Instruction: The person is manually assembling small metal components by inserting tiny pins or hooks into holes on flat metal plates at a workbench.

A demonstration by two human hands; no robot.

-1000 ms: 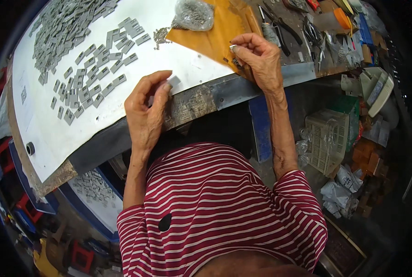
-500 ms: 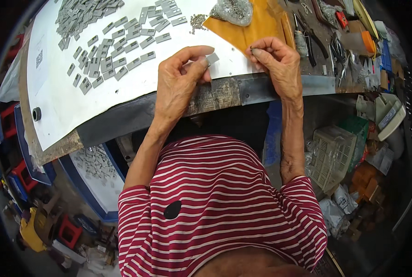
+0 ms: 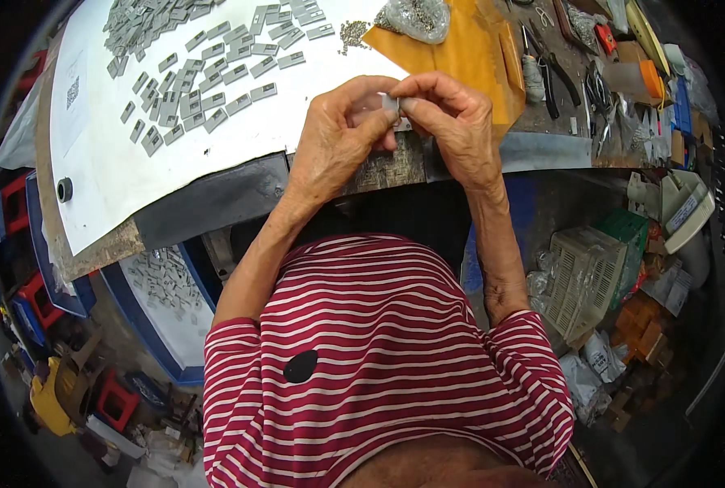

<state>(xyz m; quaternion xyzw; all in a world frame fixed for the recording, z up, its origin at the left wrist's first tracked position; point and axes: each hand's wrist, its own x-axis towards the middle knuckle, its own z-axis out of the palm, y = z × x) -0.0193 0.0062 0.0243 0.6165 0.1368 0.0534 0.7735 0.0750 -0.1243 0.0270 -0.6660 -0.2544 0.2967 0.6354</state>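
Note:
My left hand [image 3: 342,130] pinches a small grey rectangular piece [image 3: 390,104] between thumb and forefinger, above the table's front edge. Against the right side of that piece, the fingertips of my right hand [image 3: 452,118] are pressed together; whatever they hold is too small and covered to make out. On the white sheet [image 3: 134,175] to the left lie many similar grey pieces [image 3: 214,102], each with a dark slot, spread loosely. Farther back they are heaped in a pile [image 3: 147,24]. Tiny metal parts [image 3: 354,35] are scattered beyond my hands.
A clear bag of tiny metal parts [image 3: 419,18] rests on orange-brown paper [image 3: 480,57]. Pliers [image 3: 553,81] and other tools lie on the right. A black ring [image 3: 65,189] sits at the sheet's left edge. Below the table stands a blue-rimmed tray [image 3: 191,376] of grey pieces.
My right hand has moved left from beside the orange-brown paper and now meets the grey piece. My left hand still pinches that piece and has shifted slightly right.

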